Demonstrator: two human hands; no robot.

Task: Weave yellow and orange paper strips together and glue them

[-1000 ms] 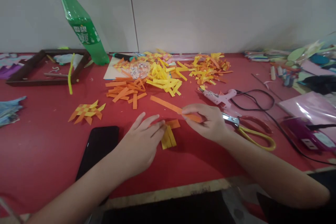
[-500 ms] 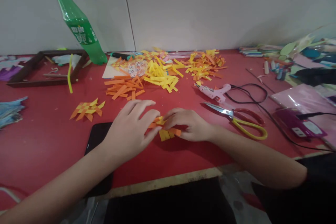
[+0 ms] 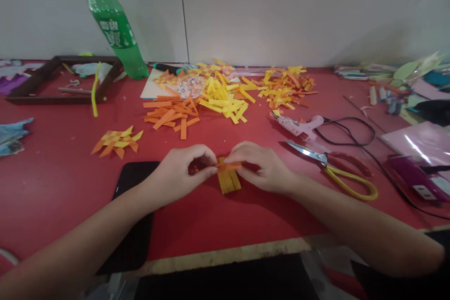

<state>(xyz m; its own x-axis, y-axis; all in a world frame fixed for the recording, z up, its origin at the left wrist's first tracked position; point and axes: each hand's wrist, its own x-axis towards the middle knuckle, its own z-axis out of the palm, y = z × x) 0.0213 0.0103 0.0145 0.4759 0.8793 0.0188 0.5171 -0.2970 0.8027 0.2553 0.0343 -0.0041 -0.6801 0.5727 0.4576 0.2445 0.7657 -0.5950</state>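
Between my hands, just above the red table, is a small weave of yellow paper strips (image 3: 229, 182) crossed by an orange paper strip (image 3: 230, 166). My left hand (image 3: 188, 171) pinches its left side between thumb and fingers. On the right side, my right hand (image 3: 262, 168) is closed on the orange strip's end, its fingertips partly hiding the weave. A woven yellow and orange piece (image 3: 117, 141) lies to the left. Beyond my hands are a pile of loose orange strips (image 3: 172, 112) and a pile of yellow strips (image 3: 225, 98).
A black phone (image 3: 130, 215) lies under my left forearm. On the right are scissors (image 3: 330, 164), a pink glue gun (image 3: 300, 126) with its cord and a purple power socket (image 3: 418, 178). Behind stand a green bottle (image 3: 123, 33) and a dark wooden frame (image 3: 31, 86).
My fingers have shifted on the weave, and the orange strip now lies more level across the yellow ones. My left hand's fingers have curled in. The whole view has moved slightly.
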